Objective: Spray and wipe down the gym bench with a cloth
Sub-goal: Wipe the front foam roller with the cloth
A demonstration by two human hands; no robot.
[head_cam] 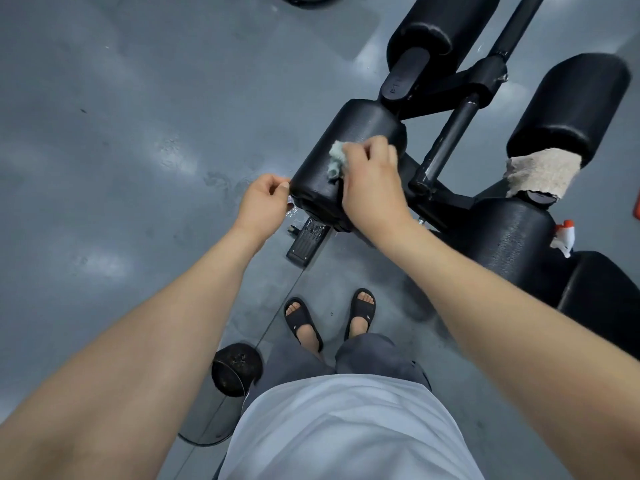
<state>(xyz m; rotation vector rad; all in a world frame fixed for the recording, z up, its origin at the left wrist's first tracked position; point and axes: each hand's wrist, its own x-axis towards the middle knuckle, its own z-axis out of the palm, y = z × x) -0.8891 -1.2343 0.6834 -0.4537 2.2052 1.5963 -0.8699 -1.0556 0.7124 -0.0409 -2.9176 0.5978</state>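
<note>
Cloth (pixel 337 161), pale green and bunched, lies on top of near black roller pad (pixel 332 133) of gym bench (pixel 450 133). Right hand (pixel 372 183) grips cloth, fingers curled round it, pressing it to pad. Left hand (pixel 265 202): fingers curled, tips at pad's end rim; cannot tell whether it grips anything. Spray bottle (pixel 562 240), white with red top, just beyond second pad (pixel 512 237) at right.

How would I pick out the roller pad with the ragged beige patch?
Start at the bench's central steel post. Of the four black roller pads around it, take the upper-right pad. Only this one has ragged beige material wrapped round its near end.
</note>
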